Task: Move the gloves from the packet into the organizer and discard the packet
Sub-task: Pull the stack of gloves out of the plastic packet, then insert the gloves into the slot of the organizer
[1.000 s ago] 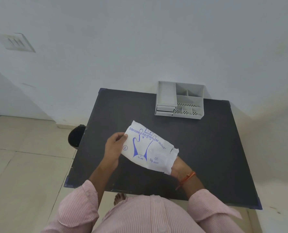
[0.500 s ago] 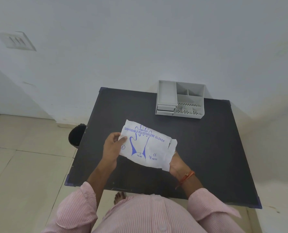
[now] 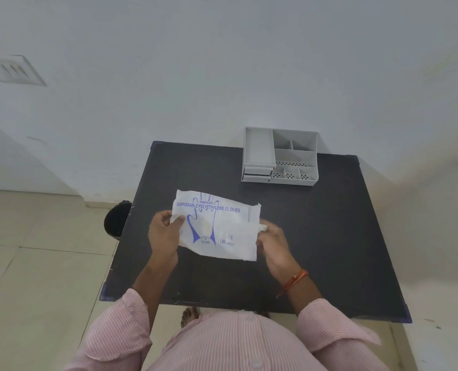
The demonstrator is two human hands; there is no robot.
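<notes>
A white glove packet (image 3: 217, 226) with blue print reading "disposable polyethylene gloves" is held above the black table (image 3: 329, 236). My left hand (image 3: 165, 234) pinches its left edge. My right hand (image 3: 272, 243) is at the packet's open right end, fingers closed on a bit of white material (image 3: 262, 227) that sticks out there. The gloves are otherwise hidden inside the packet. A grey organizer (image 3: 280, 156) with several open compartments and a small drawer stands at the table's far edge, against the wall.
A black bin (image 3: 116, 222) stands on the tiled floor just left of the table. A white wall runs behind the table. My bare foot (image 3: 189, 315) shows under the table's near edge.
The packet has turned from tilted to nearly level and shifted a little left. My right hand has come out from under its right end and now grips white material there.
</notes>
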